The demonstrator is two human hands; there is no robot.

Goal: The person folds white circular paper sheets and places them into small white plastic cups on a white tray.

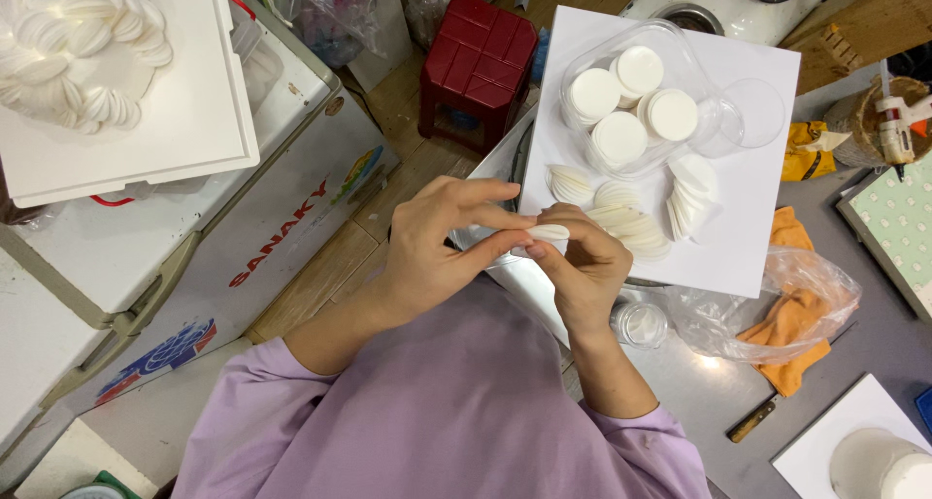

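1. Your left hand and right hand meet just near of the white board. Between them they pinch one folded white pad.
2. The pad lies between the two sets of fingers, touching both. Its long axis runs left to right. Your left thumb and forefinger close narrowly on its left end; your right fingers curl shut around its right end. Neither hand is nearer: both are on it.
3. The loose stock lies just far and right of your right hand, so that hand is the nearer one to it.
4. Counts: one clear tray on the board holds four stacks of round pads. Its clear lid lies beside it to the right. Four small fans of folded pads lie on the board near of the tray; how many pads are in each I cannot tell.
5. On the desk, right of your arm: one clear bag over an orange cloth. One red stool stands far left.
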